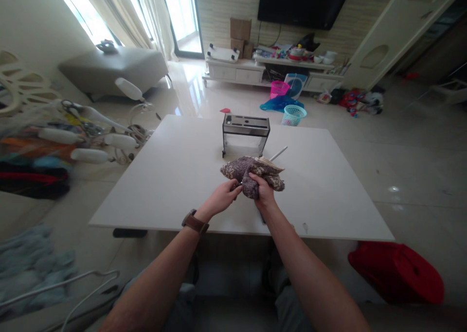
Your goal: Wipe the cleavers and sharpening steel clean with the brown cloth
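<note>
A mottled brown and cream plush-like thing (239,168) is held up over the white table (164,176), near its middle. My right hand (264,191) grips its lower right part, with the thumb on top. At its lower left edge my left hand (226,194) has its fingers closed on something small and dark, too small to make out. Behind the plush thing stands a black and silver rack (246,124) with clear sides. A pale stick (278,153) shows just behind the plush thing, pointing up and to the right.
A small clear item (305,227) and a dark object partly under my right wrist lie near the table's front edge. On the floor are a red stool-like object (397,272) at right and a light blue basket (294,114) behind the table. Lamp-like white parts (120,141) stand at left.
</note>
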Available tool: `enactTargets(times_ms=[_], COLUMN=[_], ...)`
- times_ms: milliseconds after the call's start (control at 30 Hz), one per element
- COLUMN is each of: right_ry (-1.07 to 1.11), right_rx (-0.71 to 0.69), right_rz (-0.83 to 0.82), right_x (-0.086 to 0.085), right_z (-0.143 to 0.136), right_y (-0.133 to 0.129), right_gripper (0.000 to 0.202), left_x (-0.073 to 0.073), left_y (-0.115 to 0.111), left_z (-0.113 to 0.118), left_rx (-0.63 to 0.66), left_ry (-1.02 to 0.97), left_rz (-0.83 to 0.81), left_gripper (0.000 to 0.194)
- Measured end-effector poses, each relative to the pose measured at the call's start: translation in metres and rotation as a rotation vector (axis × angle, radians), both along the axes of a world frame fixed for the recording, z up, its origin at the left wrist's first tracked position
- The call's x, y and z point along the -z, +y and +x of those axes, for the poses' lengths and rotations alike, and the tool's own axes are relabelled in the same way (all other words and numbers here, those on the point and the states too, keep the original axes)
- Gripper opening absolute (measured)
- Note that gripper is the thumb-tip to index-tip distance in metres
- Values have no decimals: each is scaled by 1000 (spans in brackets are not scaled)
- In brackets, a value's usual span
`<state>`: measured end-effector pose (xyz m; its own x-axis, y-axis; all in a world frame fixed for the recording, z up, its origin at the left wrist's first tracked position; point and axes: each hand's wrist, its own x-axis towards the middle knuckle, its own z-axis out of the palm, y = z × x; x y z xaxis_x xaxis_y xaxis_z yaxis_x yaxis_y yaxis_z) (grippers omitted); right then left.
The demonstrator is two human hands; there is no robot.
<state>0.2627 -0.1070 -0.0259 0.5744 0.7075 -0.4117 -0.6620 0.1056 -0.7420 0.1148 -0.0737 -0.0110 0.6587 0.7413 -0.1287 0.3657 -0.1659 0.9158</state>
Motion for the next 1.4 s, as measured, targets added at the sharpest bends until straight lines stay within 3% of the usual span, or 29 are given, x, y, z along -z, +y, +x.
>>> enactTargets(times_ms=[267,433,567,700,933,1133,1267,1400], right_ry=[43,18,-11,30,10,-54,-45,-30], right_rx=[115,321,331,150,-69,-13,60,117], right_rz=[69,147,202,210,98,29,13,62], right_x=[-6,-18,-21,-20,-12,-6,-10,-17], right_z=[44,75,85,72,8,-10,1,23], right_y=[5,1,-4,-6,-6,-4,-3,-3], right_gripper=[21,24,28,27,27,29,32,27], left_x=[-23,-24,-21,-19,-6,1,-4,-14], left_y=[4,9,8,5,-1,-1,-2,-2], left_z=[-9,-17,-18,-14,2,5,2,-4], left_rx=[20,36,-33,-134,-193,-132,-103,-98], left_ry=[146,217,269,256,135,60,25,161], left_rz=[173,213,329,382,389,341,338,374], left_gripper=[41,41,33,21,10,12,13,17])
